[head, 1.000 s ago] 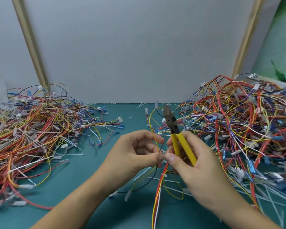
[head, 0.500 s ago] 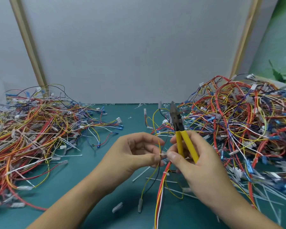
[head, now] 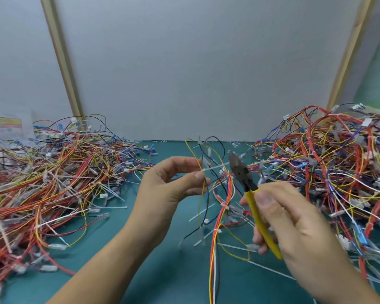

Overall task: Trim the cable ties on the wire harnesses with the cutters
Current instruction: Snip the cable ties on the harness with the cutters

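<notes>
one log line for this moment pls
left hand pinches wire harness | right hand grips cutters | cutters tip beside cable tie tail | tail not yet cut

bright, soft, even light; faint shadows on green mat (head: pixel 173 281). right hand (head: pixel 294 220) and hanging wires (head: pixel 213 270) motion-blurred. wire piles (head: pixel 42 183) soft toward edges. wooden posts (head: pixel 62 62) lean, wide-angle distortion.

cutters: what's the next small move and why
Probably ease the cutters leftward so their blades straddle the white tie tail near its head. The left hand pinches the yellow wire with the tail sticking out toward the cutters, which the right hand holds beside its free end.
</notes>
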